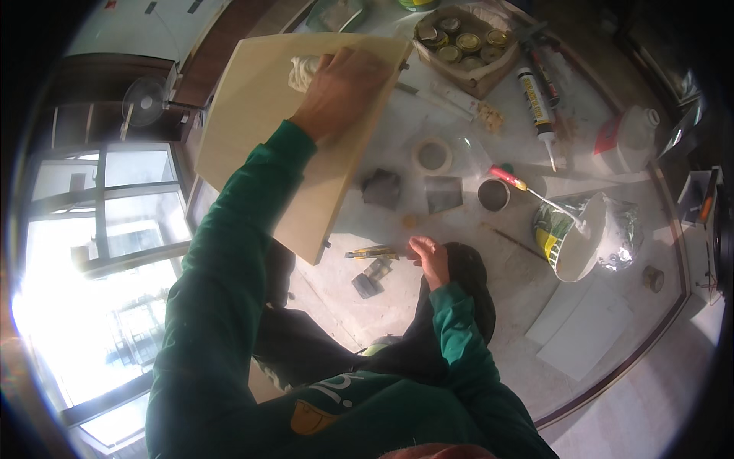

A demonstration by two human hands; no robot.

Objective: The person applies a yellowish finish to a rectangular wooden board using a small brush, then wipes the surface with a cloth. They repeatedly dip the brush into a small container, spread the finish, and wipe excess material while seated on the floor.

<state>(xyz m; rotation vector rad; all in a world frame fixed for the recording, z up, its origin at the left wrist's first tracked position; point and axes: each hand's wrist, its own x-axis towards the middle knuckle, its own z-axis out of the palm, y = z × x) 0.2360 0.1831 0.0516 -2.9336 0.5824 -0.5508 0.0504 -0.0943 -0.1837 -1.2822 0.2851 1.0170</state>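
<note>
A pale wooden panel (pixel 260 115) stands tilted in front of me on the left, with small dark fittings along its right edge. My left hand (pixel 340 88) presses a crumpled white cloth (pixel 303 73) onto the panel's upper part; the fingers are bent over the cloth and partly hide it. Beside my right knee, my right hand (pixel 430 260) hangs with loosely bent fingers and nothing visible in it. Just left of its fingertips lies a yellow-and-black utility knife (pixel 371 252). Small dark blocks (pixel 371 279) lie close to the knife.
A masking tape roll (pixel 432 155), dark sandpaper pieces (pixel 443 193) and a dark-filled cup (pixel 494 195) lie right of the panel. Further right are a bucket with a red-handled brush (pixel 514 177), caulking tube (pixel 535 107), white jug (pixel 631 138) and box of cans (pixel 462 73).
</note>
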